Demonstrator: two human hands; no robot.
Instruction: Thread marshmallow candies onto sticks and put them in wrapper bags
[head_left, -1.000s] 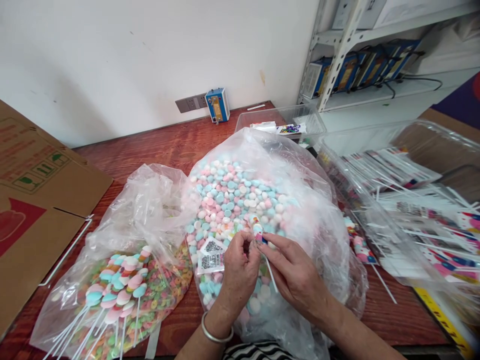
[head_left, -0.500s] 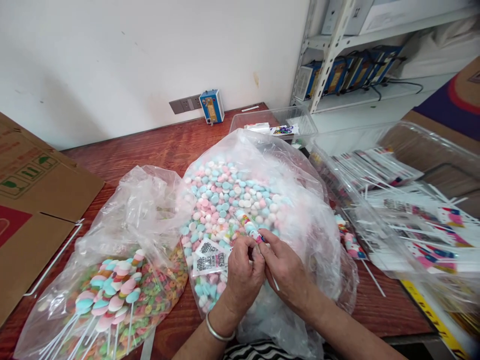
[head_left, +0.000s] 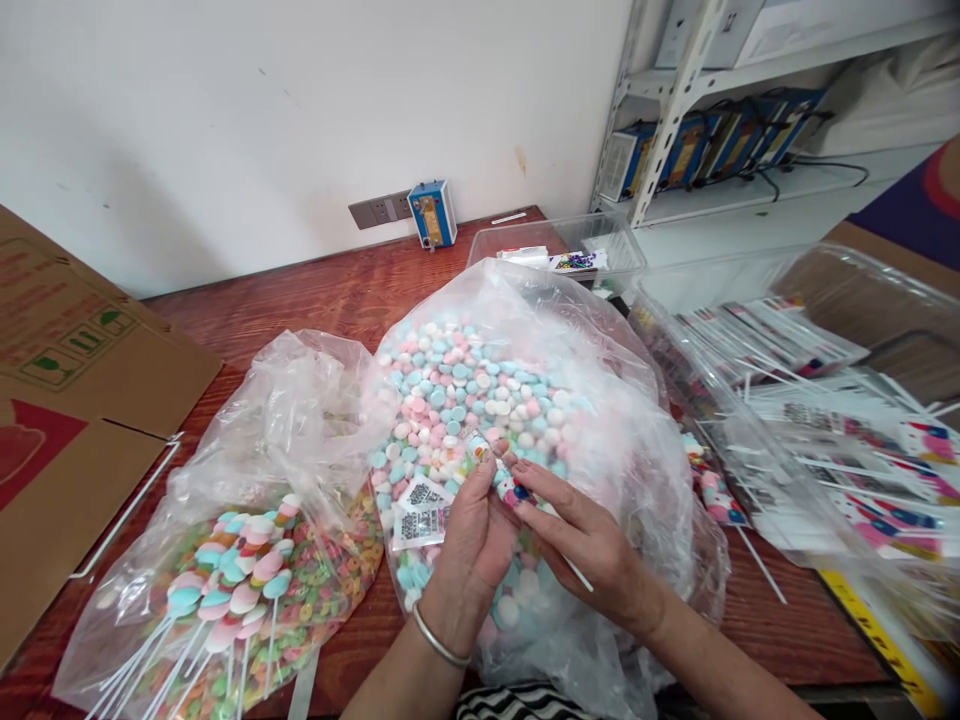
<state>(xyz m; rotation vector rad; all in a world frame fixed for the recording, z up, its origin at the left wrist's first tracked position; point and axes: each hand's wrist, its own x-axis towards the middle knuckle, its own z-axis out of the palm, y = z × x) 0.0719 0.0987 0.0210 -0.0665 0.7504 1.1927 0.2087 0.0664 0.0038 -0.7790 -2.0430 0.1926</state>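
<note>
My left hand and my right hand meet over a large clear bag of pink, blue and white marshmallows. Between them they hold a wrapped candy skewer, its white stick poking out below my right hand. The left thumb and fingers close round its upper part. My right fingers press on the lower part of the wrapper. Flat printed wrappers lie on the marshmallows just left of my hands.
On the left, several marshmallow skewers lie on a bag of gummy rings, beside a cardboard box. A clear bin of wrappers and sticks stands right, near a wrapped skewer. A blue device sits by the wall.
My left hand has turned from a closed pinch to a more open palm, its fingers now higher on the wrapped skewer. The right fingers have straightened along it. The view has shifted slightly.
</note>
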